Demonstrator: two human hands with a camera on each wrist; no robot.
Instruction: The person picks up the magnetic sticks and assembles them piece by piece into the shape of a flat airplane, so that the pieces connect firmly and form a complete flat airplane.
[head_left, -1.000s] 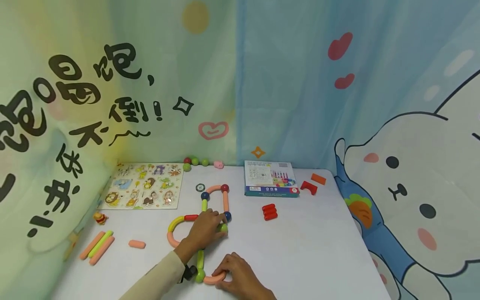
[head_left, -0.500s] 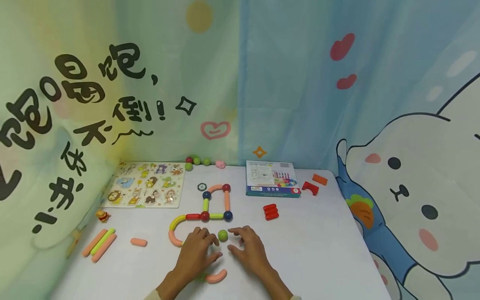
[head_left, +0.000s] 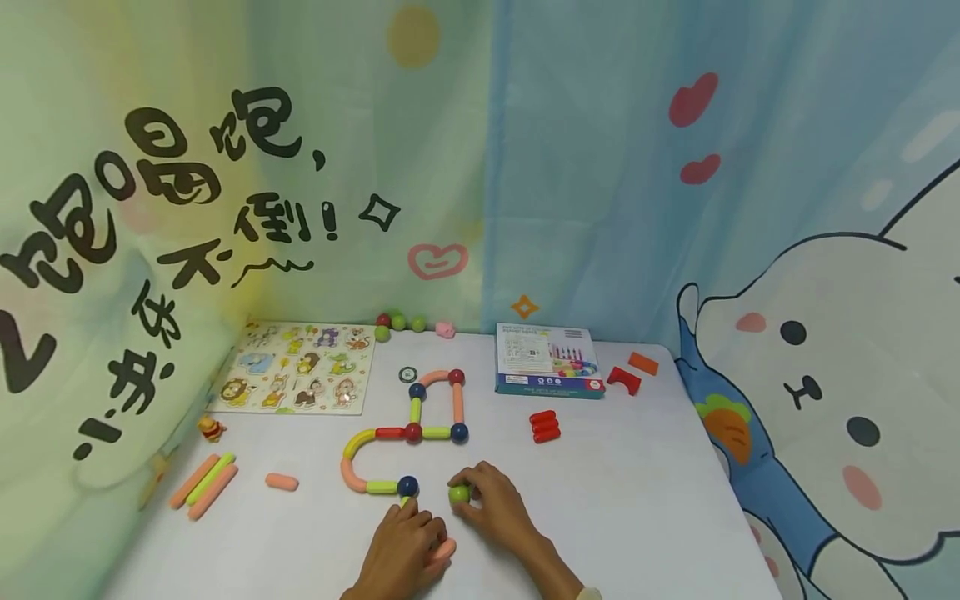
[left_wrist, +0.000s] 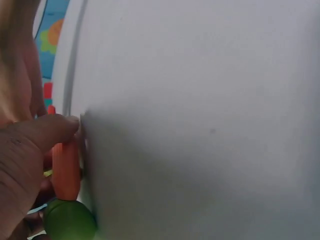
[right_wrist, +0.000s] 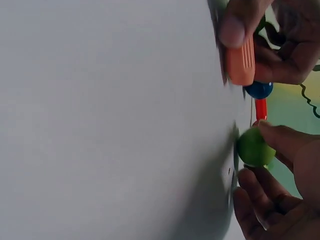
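Observation:
My right hand [head_left: 498,510] pinches a green ball [head_left: 459,494] between thumb and fingers, just above the white tabletop. Left of it, my left hand [head_left: 403,550] grips a curved orange magnetic stick [head_left: 444,551]. In the left wrist view, the thumb lies on this orange stick [left_wrist: 66,170] and another green ball [left_wrist: 70,220] sits at its end. The left fingers partly cover a green stick below a blue ball [head_left: 407,486]. That blue ball joins a figure of sticks and balls, with a yellow curved stick [head_left: 358,442] and a red ball [head_left: 413,432].
Several red sticks [head_left: 545,426] lie right of the figure. A toy box [head_left: 547,383] and a picture board [head_left: 292,367] stand farther back. At left are a short orange stick [head_left: 282,482] and longer loose sticks [head_left: 213,492]. More balls [head_left: 398,322] sit by the curtain.
My right hand has let go of the curved orange stick, moved up and taken the green ball. My left hand has left that ball and come down onto the curved stick.

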